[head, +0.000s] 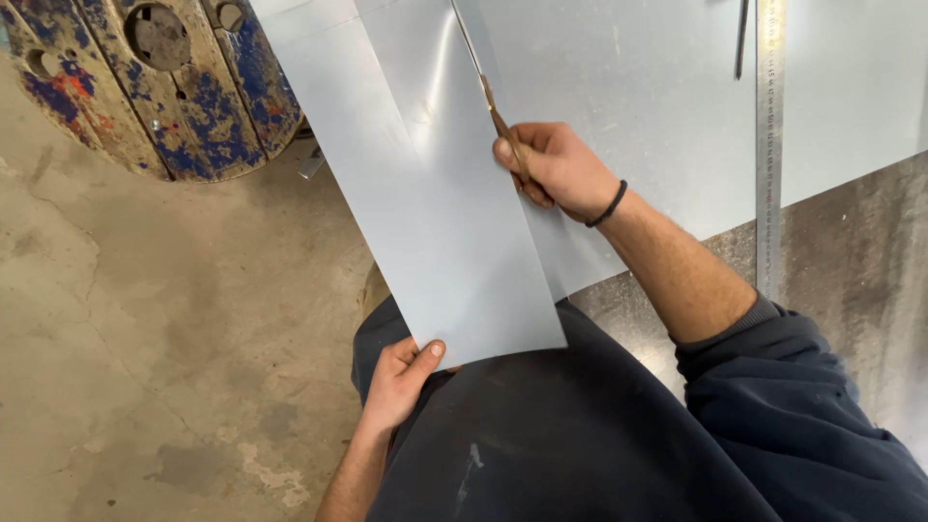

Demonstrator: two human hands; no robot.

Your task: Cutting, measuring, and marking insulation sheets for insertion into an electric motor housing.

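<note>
A thin grey metal sheet lies on a workbench, and a long strip of it curls off toward me. My right hand is closed on metal shears, whose blades run along the cut line up the sheet. My left hand pinches the strip's near corner, thumb on top, and holds it over my lap. A black band sits on my right wrist.
A long steel ruler lies on the sheet at the right, with a thin dark rod beside it. A worn wooden cable spool with blue and red paint stands on the concrete floor at the upper left. The bench edge runs diagonally.
</note>
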